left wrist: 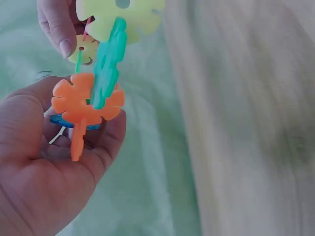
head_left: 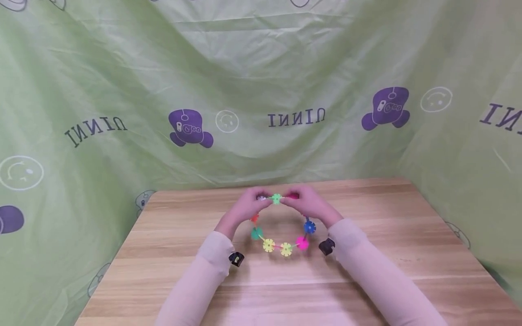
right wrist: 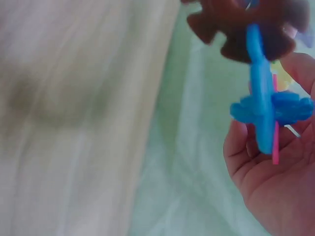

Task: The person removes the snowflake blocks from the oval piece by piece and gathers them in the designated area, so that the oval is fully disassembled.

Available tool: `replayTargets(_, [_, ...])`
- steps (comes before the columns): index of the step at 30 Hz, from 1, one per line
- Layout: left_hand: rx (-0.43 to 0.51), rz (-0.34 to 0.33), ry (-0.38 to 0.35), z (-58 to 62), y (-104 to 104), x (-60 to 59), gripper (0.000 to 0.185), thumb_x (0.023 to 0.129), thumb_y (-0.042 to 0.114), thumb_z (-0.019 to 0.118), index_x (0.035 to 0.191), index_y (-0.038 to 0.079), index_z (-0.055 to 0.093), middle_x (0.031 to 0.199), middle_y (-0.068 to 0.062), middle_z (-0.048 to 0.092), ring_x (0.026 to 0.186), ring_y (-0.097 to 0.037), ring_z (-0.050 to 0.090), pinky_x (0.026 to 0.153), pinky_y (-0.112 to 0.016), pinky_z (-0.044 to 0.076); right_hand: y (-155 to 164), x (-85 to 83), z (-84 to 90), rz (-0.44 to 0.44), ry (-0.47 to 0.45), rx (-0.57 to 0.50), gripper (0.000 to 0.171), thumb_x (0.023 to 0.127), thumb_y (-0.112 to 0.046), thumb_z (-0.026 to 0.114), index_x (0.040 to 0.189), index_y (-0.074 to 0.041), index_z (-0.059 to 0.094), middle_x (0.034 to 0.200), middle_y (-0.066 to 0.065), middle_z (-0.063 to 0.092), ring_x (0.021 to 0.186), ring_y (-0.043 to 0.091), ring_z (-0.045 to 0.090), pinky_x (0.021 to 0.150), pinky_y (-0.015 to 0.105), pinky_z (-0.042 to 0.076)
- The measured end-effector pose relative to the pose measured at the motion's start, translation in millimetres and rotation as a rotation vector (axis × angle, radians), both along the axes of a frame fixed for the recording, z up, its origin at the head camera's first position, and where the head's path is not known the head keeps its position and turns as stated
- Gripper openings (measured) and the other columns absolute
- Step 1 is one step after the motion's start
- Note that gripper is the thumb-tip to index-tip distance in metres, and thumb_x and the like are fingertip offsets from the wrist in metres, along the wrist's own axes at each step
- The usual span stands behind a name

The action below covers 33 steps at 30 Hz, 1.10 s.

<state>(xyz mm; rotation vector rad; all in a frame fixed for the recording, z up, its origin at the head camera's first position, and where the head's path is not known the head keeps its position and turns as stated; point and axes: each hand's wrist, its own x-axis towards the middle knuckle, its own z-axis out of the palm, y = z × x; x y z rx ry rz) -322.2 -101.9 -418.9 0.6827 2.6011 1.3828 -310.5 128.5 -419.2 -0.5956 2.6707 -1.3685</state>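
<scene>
Green printed cloth [head_left: 244, 68] hangs behind and beside the wooden worktop [head_left: 171, 280], and from my remote seat I see a ring of flower discs [head_left: 286, 249] over the worktop's middle, between the person's two hands. Both left hand [head_left: 249, 204] and right hand [head_left: 311, 203] pinch its upper part, one to each side of a small green disc [head_left: 277, 198]; I judge this grip steadies that stretch and lets the rest of the loop spread out. Fingers cover the pieces they hold, so I cannot tell whether every joint there is slotted together, nor whether the lower edge touches the worktop. On the left wrist view, a yellow disc [left wrist: 101, 17] runs off the top; on the right, a dark disc [right wrist: 231, 19] is blurred and cropped too.
</scene>
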Motion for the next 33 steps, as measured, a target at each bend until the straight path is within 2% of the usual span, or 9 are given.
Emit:
replayTargets(2, [0.032,0.01,0.013,9.7,-0.9,5.2,0.027,0.092,0.024,0.069,0.114,0.01,0.068,0.101,-0.003,0.067,0.085,-0.019,0.062,0.074,-0.034,0.054,-1.0,4.7,9.3,-0.008,0.02,-0.017,0.023,0.092,-0.039,0.069,0.103,-0.019,0.072,0.092,0.0,0.067,0.075,0.022,0.059,0.065,0.036,0.052])
replayTargets(6, [0.086,0.017,0.029,26.2,-2.5,13.8,0.024,0.09,0.023,0.071,0.11,0.01,0.069,0.094,-0.004,0.067,0.078,-0.018,0.06,0.068,-0.032,0.053,-1.3,13.6,25.9,-0.017,0.03,-0.042,0.027,0.09,-0.042,0.07,0.105,-0.02,0.073,0.09,0.001,0.066,0.077,0.021,0.057,0.066,0.036,0.052])
replayTargets(11, [0.153,-0.033,0.028,40.0,-2.4,21.8,0.029,0.09,0.025,0.073,0.113,0.01,0.065,0.1,-0.005,0.067,0.086,-0.019,0.067,0.076,-0.034,0.056,-0.6,22.1,38.5,0.0,0.07,-0.083,0.024,0.09,-0.038,0.072,0.105,-0.02,0.073,0.083,0.005,0.062,0.074,0.024,0.053,0.063,0.037,0.049])
replayTargets(15, [0.114,-0.073,0.094,46.6,-0.5,26.6,0.037,0.09,0.03,0.073,0.123,0.014,0.064,0.108,0.001,0.066,0.097,-0.017,0.064,0.083,-0.038,0.054,-0.7,27.5,43.7,0.014,0.127,-0.099,0.02,0.09,-0.034,0.073,0.106,-0.021,0.073,0.082,0.004,0.061,0.072,0.024,0.052,0.062,0.036,0.049])
replayTargets(18, [0.072,-0.087,0.152,50.5,0.8,30.2,0.035,0.091,0.03,0.071,0.123,0.016,0.066,0.108,0.004,0.067,0.099,-0.015,0.061,0.082,-0.038,0.053,-2.1,30.7,45.7,0.033,0.178,-0.08,0.017,0.09,-0.031,0.073,0.104,-0.022,0.073,0.082,0.003,0.06,0.071,0.022,0.053,0.06,0.034,0.049])
replayTargets(25, [0.043,-0.12,0.213,59.6,2.8,36.3,0.023,0.092,0.023,0.07,0.113,0.013,0.067,0.096,0.003,0.068,0.086,-0.015,0.064,0.073,-0.034,0.055,-5.5,36.2,49.3,0.067,0.297,-0.046,0.01,0.09,-0.02,0.074,0.1,-0.018,0.073,0.084,-0.001,0.059,0.069,0.018,0.052,0.058,0.03,0.049])
replayTargets(28, [0.057,-0.137,0.189,62.7,2.2,37.5,0.021,0.092,0.021,0.07,0.109,0.011,0.067,0.095,0.001,0.069,0.082,-0.016,0.065,0.071,-0.034,0.056,-6.1,38.9,51.3,0.084,0.356,-0.027,0.009,0.089,-0.018,0.075,0.097,-0.018,0.072,0.085,-0.003,0.059,0.069,0.016,0.053,0.058,0.029,0.05])
replayTargets(33, [0.111,-0.172,0.069,66.4,-1.1,38.4,0.023,0.091,0.019,0.07,0.112,0.011,0.068,0.102,-0.004,0.071,0.089,-0.019,0.069,0.078,-0.036,0.056,-7.4,43.4,54.5,0.093,0.395,0.009,0.01,0.088,-0.016,0.075,0.097,-0.019,0.072,0.087,-0.006,0.06,0.071,0.015,0.054,0.059,0.028,0.052])
